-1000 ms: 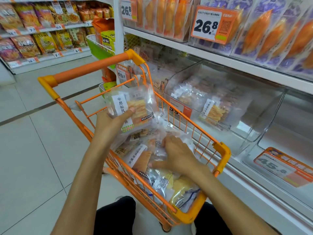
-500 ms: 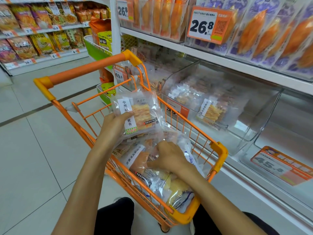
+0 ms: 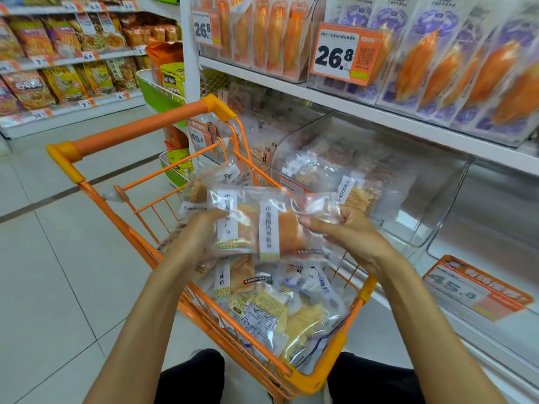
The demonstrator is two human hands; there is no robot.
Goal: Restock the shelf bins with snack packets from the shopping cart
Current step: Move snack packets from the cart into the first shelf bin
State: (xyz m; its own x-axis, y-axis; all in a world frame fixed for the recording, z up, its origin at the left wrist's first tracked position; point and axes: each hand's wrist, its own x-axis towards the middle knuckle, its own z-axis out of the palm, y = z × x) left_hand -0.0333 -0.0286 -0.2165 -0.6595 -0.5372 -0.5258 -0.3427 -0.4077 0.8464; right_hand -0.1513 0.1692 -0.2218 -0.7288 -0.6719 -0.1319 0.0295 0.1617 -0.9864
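Packets (image 3: 262,310) in cart (image 3: 140,132); bin (image 3: 431,205) on shelf (image 3: 364,115), right of cart.

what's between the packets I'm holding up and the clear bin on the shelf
In the head view, only the cart's orange wire side stands between the held packets and the clear bin; otherwise the stretch is open air.

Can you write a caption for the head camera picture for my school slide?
Both hands, left hand and right hand, hold clear snack packets above the orange shopping cart.
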